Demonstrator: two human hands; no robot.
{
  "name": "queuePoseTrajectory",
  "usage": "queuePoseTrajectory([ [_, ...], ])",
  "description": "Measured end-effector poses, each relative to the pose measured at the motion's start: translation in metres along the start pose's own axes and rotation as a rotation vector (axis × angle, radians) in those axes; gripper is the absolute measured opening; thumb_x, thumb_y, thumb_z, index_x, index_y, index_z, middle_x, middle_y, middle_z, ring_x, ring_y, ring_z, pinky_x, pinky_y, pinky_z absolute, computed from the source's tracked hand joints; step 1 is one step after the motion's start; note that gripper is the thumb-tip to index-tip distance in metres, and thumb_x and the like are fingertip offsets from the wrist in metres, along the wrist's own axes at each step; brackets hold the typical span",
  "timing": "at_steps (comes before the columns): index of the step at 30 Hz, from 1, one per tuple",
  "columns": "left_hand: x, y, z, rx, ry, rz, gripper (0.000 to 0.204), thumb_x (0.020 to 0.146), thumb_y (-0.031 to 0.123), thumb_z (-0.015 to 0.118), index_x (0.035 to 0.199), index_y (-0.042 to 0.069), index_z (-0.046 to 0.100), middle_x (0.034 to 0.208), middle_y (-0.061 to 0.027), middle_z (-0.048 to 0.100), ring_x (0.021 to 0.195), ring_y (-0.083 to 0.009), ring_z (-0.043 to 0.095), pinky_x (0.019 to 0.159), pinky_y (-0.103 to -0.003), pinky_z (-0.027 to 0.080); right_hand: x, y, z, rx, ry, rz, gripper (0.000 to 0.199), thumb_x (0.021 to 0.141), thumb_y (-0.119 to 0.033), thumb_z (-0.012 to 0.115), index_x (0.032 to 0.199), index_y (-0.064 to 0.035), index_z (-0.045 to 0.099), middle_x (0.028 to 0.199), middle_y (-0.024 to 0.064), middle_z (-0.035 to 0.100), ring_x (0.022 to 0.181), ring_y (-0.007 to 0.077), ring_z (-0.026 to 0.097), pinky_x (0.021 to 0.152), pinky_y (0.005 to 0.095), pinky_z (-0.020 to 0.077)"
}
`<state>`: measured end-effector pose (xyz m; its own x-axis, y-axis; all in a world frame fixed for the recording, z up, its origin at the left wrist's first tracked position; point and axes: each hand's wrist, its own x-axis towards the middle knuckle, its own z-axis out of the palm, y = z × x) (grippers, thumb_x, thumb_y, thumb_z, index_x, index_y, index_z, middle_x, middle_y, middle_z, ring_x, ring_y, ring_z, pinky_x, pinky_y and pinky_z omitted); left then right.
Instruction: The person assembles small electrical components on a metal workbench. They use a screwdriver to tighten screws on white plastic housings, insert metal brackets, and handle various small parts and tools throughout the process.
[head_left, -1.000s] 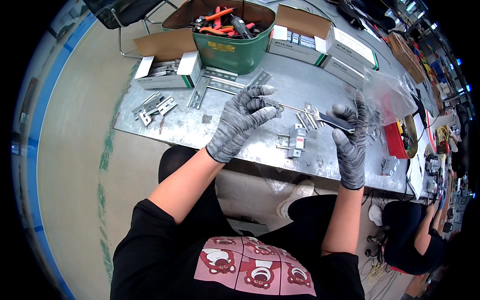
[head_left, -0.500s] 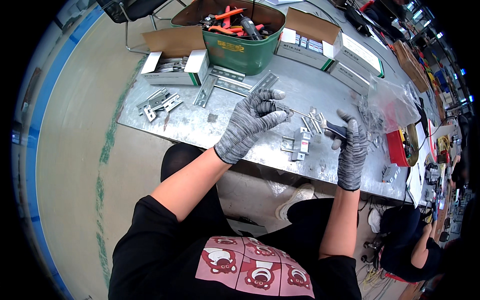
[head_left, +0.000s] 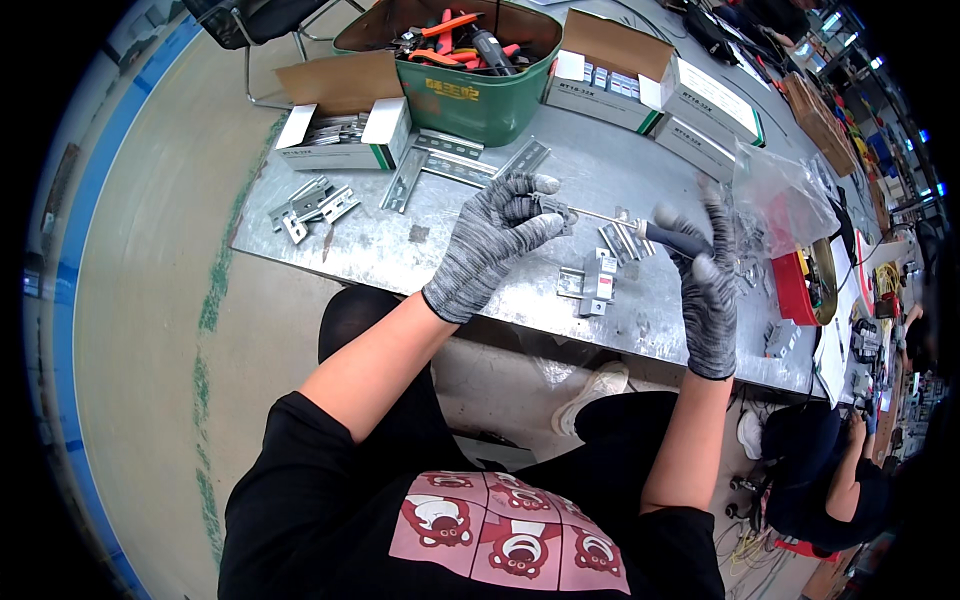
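Note:
My left hand (head_left: 492,238), in a grey knitted glove, pinches a small dark grey part (head_left: 562,212) over the metal table; its shape is mostly hidden by the fingers. The shaft tip of a screwdriver (head_left: 680,239) meets this part from the right. My right hand (head_left: 708,290), gloved alike, is at the dark handle, thumb against it and fingers partly stretched and blurred. Below the shaft, a light grey rectangular module (head_left: 599,280) sits across a short metal rail piece (head_left: 570,283). Several more short slotted rail pieces (head_left: 625,242) lie beside it.
A green bin (head_left: 470,105) of pliers and tools stands at the back. Open cartons (head_left: 340,157) (head_left: 600,102) flank it. Longer rails (head_left: 455,168) lie before it, and slotted brackets (head_left: 312,208) at the left. A clear plastic bag (head_left: 785,205) and red container (head_left: 790,290) are right.
My right hand has shifted slightly right, its fingers loosening and stretching along the screwdriver handle. The left hand keeps its pinch on the small part. The whole view has shifted slightly.

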<state>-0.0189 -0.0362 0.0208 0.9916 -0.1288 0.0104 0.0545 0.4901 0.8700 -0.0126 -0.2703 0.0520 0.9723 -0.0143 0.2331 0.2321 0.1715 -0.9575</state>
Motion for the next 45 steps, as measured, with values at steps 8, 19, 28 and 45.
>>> queuePoseTrajectory([
  [8, 0.001, 0.000, 0.004, -0.055, 0.002, -0.005, 0.034, 0.087, -0.002, 0.065, 0.120, 0.002, 0.057, 0.100, -0.0086, 0.069, 0.100, -0.0168, 0.067, 0.093, -0.029, 0.051, -0.002, 0.000, 0.001, -0.077, 0.044, -0.108, 0.065, 0.093, -0.043, 0.059, 0.139, 0.0002, 0.044, 0.104, 0.0117, 0.068, 0.095, 0.0181, 0.064, 0.092, 0.0341, 0.0450],
  [19, 0.000, -0.005, 0.001, 0.009, -0.008, 0.000, 0.032, 0.088, -0.002, 0.065, 0.118, 0.001, 0.057, 0.101, -0.0107, 0.068, 0.101, -0.0191, 0.067, 0.093, -0.029, 0.052, 0.002, 0.004, -0.025, -0.144, -0.073, 0.148, 0.054, 0.093, -0.036, 0.062, 0.135, -0.0036, 0.049, 0.086, 0.0079, 0.067, 0.078, 0.0119, 0.064, 0.073, 0.0247, 0.0521],
  [28, 0.002, -0.012, 0.000, -0.025, -0.035, -0.016, 0.032, 0.087, -0.002, 0.065, 0.118, 0.001, 0.057, 0.103, -0.0109, 0.068, 0.103, -0.0214, 0.066, 0.095, -0.032, 0.053, -0.001, -0.007, -0.019, -0.087, -0.129, -0.033, 0.061, 0.090, -0.020, 0.068, 0.141, -0.0049, 0.040, 0.111, 0.0139, 0.065, 0.078, 0.0121, 0.067, 0.067, 0.0221, 0.0546],
  [45, 0.004, -0.018, -0.001, 0.146, -0.170, -0.058, 0.032, 0.096, 0.024, 0.061, 0.121, 0.003, 0.061, 0.085, -0.0004, 0.061, 0.075, -0.0081, 0.053, 0.073, -0.022, 0.047, -0.014, -0.066, -0.037, -0.249, -0.176, -0.232, 0.044, 0.086, -0.014, 0.069, 0.127, -0.0023, 0.055, 0.097, 0.0049, 0.058, 0.073, 0.0161, 0.055, 0.065, 0.0308, 0.0531],
])
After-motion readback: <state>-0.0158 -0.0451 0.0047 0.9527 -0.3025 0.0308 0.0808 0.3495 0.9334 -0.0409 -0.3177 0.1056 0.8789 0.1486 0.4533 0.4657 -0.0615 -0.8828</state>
